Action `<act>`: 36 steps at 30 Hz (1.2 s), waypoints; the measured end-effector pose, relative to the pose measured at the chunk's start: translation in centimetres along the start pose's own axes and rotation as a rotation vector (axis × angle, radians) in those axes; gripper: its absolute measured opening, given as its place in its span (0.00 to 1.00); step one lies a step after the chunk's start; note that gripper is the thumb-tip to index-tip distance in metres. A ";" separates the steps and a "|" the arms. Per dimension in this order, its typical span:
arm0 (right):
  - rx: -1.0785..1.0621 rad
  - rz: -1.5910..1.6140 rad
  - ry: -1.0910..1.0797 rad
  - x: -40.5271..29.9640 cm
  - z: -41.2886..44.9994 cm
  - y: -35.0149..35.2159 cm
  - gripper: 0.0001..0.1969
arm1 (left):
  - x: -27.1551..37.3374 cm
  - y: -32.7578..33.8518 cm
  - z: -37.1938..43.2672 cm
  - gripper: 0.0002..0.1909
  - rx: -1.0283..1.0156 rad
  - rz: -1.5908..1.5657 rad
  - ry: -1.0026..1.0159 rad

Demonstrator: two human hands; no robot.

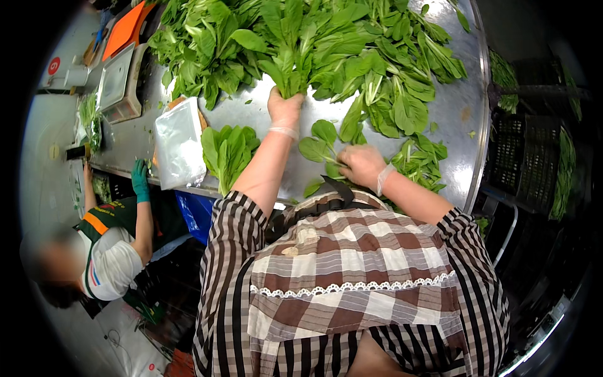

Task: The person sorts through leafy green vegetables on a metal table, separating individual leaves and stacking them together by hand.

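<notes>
My left hand (285, 108), in a thin clear glove, grips the stem end of a bunch of leafy greens (289, 66) whose leaves fan out away from me. My right hand (362, 164), gloved the same way, has its fingers closed on the stalks of a few loose leaves (318, 146) near the table's front edge. Ahead of both hands spreads a large heap of leafy greens (202, 47). Left of my left forearm stands a small separate bunch (228, 153). Beside my right wrist lies a small pile of leaves and stalks (419, 158).
The metal table (459, 113) has a raised rim at right. A stack of clear plastic bags (179, 146) lies at left, with a weighing scale (118, 80) beyond. A co-worker's green-gloved hand (140, 179) is at the table's left edge. Black plastic crates (523, 155) stand at right.
</notes>
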State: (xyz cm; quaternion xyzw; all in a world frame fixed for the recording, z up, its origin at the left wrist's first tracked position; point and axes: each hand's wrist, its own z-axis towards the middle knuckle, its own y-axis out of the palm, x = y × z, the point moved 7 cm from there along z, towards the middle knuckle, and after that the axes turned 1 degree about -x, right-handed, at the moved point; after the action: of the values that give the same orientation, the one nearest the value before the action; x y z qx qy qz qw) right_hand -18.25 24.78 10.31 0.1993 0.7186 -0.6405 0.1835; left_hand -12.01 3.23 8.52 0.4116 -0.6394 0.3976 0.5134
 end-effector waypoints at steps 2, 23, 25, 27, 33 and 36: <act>0.027 0.017 0.006 -0.3 -0.9 -0.2 0.10 | -0.5 1.1 1.2 0.20 -0.011 0.183 0.046; 0.296 1.555 0.426 -0.2 3.0 -1.2 0.10 | 0.0 0.6 -11.5 0.20 -0.437 -0.842 -0.529; 0.245 1.584 0.417 0.2 2.9 -0.5 0.07 | 0.4 0.7 -11.8 0.21 -0.449 -0.840 -0.516; 0.181 1.574 0.392 0.4 2.8 0.1 0.07 | 0.6 0.7 -12.0 0.21 -0.444 -0.848 -0.508; 0.185 1.690 0.480 0.1 1.4 0.5 0.07 | -0.5 1.1 -12.2 0.21 -0.517 -0.891 -0.595; 0.186 1.660 0.471 0.8 1.1 1.1 0.07 | 0.0 1.0 -12.6 0.19 -0.468 -0.852 -0.559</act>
State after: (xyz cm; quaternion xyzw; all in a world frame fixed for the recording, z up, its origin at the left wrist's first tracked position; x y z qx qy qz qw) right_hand -18.31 23.87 8.84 0.8007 0.3050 -0.2977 0.4211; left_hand -8.81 15.30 10.35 0.5985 -0.5997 -0.1217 0.5171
